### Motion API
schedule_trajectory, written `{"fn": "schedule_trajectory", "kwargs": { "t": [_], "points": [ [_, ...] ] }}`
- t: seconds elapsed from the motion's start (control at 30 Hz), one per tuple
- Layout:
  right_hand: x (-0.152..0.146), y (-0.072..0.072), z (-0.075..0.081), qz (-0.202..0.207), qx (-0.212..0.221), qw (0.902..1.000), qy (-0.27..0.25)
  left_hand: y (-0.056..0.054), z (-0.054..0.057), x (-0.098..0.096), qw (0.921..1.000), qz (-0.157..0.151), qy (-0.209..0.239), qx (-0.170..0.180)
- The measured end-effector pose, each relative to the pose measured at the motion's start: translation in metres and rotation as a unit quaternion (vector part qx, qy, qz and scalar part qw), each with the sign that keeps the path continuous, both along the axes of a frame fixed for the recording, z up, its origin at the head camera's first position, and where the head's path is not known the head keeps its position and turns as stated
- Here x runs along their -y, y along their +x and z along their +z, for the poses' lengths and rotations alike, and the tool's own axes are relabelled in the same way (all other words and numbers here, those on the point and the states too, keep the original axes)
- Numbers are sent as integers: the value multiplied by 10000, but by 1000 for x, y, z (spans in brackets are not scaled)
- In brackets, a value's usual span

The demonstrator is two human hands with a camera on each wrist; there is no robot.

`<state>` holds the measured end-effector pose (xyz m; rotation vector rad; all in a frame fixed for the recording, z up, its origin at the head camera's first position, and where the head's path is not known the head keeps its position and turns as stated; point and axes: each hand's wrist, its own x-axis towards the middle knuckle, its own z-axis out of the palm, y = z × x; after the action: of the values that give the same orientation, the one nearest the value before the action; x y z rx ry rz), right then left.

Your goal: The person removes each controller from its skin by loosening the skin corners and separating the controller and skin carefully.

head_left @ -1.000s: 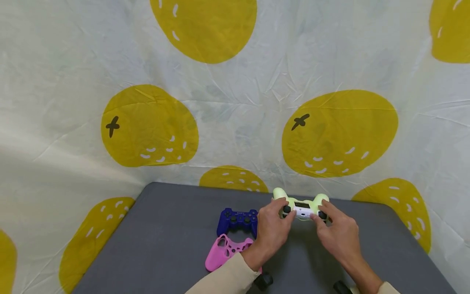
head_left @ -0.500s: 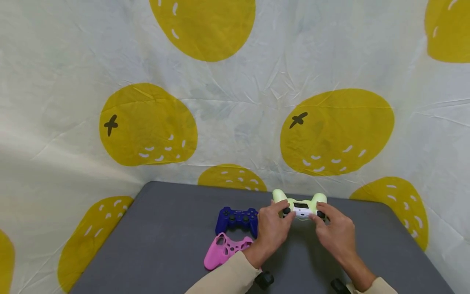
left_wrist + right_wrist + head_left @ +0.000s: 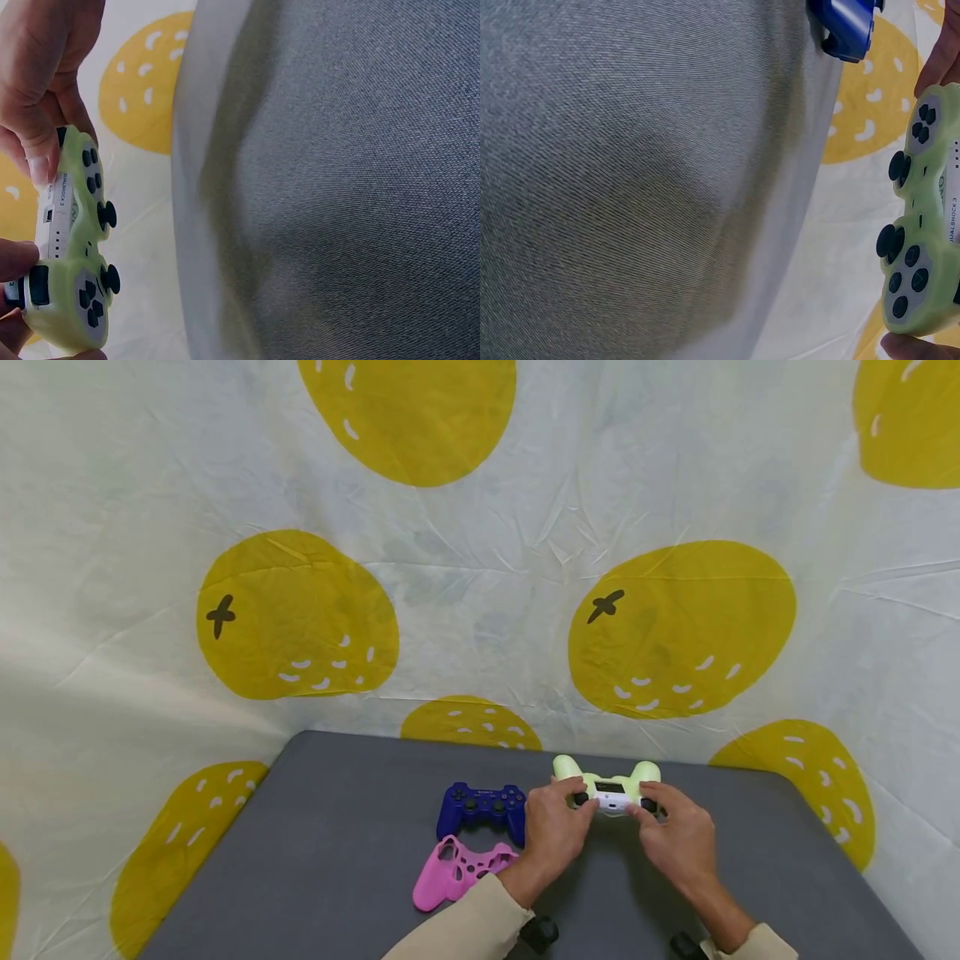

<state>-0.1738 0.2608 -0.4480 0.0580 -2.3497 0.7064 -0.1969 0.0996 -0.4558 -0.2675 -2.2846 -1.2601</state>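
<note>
A white game controller (image 3: 611, 795) in a pale green rubbery cover is held in the air over the far part of the table by both hands. Its back with a dark label faces up in the head view, handles pointing away. My left hand (image 3: 555, 828) pinches the left end near the black shoulder buttons, and my right hand (image 3: 678, 837) pinches the other end. The wrist views show the face of this controller, with its thumbsticks and buttons framed by the cover. Left of my left hand lie a blue game controller (image 3: 482, 795) and a pink controller cover (image 3: 444, 878), partly hidden by my forearm.
The dark grey table (image 3: 330, 860) ends at a rounded far edge just beyond the controllers. Behind it hangs a pale cloth (image 3: 487, 635) printed with yellow fruit shapes. Black bands with small boxes sit at both wrists.
The green-covered controller and both hands have come slightly lower, with the grip unchanged. The whole head view has shifted a little. The blue controller and pink cover lie as before.
</note>
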Motion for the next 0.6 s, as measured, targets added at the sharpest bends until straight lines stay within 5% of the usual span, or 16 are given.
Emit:
{"fn": "schedule_trajectory", "kwargs": {
  "t": [0.6],
  "points": [
    [1, -6, -20, -132, 196, 9997, 15, -2, -16, 1, 9982, 46, -132, 583]
  ]
}}
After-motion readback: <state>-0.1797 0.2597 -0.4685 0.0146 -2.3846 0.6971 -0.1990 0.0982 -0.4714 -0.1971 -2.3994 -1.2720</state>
